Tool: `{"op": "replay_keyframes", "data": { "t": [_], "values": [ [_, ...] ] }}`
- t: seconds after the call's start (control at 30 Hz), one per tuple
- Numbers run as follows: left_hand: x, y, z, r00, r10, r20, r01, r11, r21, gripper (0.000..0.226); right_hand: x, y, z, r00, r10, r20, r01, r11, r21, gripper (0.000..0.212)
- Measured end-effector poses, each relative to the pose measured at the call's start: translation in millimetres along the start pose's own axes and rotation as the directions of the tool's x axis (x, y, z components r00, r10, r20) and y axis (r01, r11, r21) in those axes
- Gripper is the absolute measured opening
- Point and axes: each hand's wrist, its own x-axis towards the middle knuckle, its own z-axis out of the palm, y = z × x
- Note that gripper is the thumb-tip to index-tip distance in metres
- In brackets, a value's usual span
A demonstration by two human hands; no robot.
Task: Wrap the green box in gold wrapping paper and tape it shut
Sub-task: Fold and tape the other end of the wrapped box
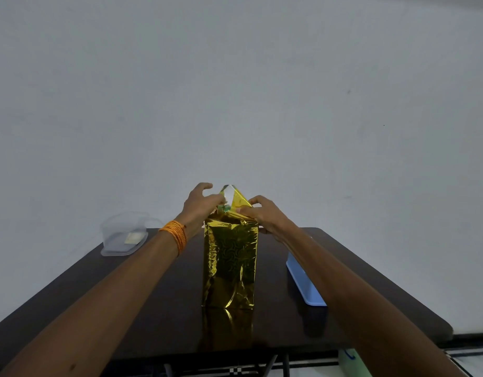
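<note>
Glossy crinkled gold foil paper [229, 262], dark polished tabletop [142, 308], clear plastic tub [123, 235], matt blue tray [305, 284]

I am looking at a tall green box [224, 208] standing upright in the middle of a dark brown table [153, 308], shiny swirl-patterned gold foil wrapping paper [229, 262] covering its sides, a green sliver peeking out on top, one triangular flap sticking up there, showing its white underside.

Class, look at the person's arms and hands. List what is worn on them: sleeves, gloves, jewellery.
The left arm and right arm are bare, with no sleeves in view. A band of orange thread, wound several times, circles the left wrist. Neither the left hand nor the right hand wears a glove; no ring or watch shows.
</note>
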Motion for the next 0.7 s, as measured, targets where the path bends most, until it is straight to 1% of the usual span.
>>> {"op": "replay_keyframes", "data": {
  "t": [0.07, 0.13, 0.23, 0.3, 0.33, 0.4, 0.43, 0.5, 0.6, 0.67, 0.7],
  "values": [
    [-4, 8, 2, 0.998, 0.042, -0.046, -0.042, 0.999, -0.012, 0.060, -1, -1, 1, 1.000, -0.011, -0.028, 0.011, 1.000, -0.024, 0.040],
    [-8, 17, 6, 0.985, 0.130, -0.110, -0.127, 0.991, 0.027, 0.057, -4, -2, 3, 0.999, -0.010, -0.050, 0.008, 0.999, -0.032, 0.040],
    [-18, 30, 17, 0.944, 0.289, -0.160, -0.279, 0.957, 0.082, 0.046, -7, -1, 0, 0.992, 0.017, -0.127, -0.012, 0.999, 0.041, 0.050],
    [-24, 37, 27, 0.892, 0.416, -0.178, -0.393, 0.907, 0.152, 0.035, -10, -3, -7, 0.981, 0.038, -0.191, -0.020, 0.995, 0.095, 0.050],
    [-29, 40, 34, 0.858, 0.481, -0.180, -0.450, 0.873, 0.189, 0.030, -11, -2, -15, 0.972, 0.036, -0.232, -0.015, 0.996, 0.092, 0.047],
    [-36, 47, 51, 0.795, 0.586, -0.160, -0.540, 0.802, 0.253, 0.019, -15, 5, -32, 0.948, 0.011, -0.318, 0.001, 0.999, 0.038, 0.037],
    [-39, 49, 60, 0.777, 0.613, -0.142, -0.564, 0.779, 0.273, 0.014, -19, 10, -42, 0.934, 0.005, -0.358, 0.002, 1.000, 0.018, 0.033],
    [-43, 52, 81, 0.784, 0.612, -0.108, -0.569, 0.777, 0.269, 0.011, -30, 22, -64, 0.912, 0.020, -0.410, -0.024, 1.000, -0.005, 0.028],
    [-46, 49, 112, 0.834, 0.548, -0.066, -0.523, 0.822, 0.227, 0.012, -51, 42, -98, 0.893, 0.040, -0.448, -0.078, 0.995, -0.067, 0.020],
    [-46, 35, 133, 0.883, 0.469, 0.012, -0.460, 0.861, 0.219, 0.010, -65, 59, -117, 0.882, 0.058, -0.467, -0.131, 0.983, -0.125, 0.015],
    [-45, 26, 141, 0.911, 0.407, 0.069, -0.412, 0.886, 0.211, 0.010, -70, 68, -124, 0.880, 0.075, -0.470, -0.163, 0.975, -0.150, 0.019]
  ]
}}
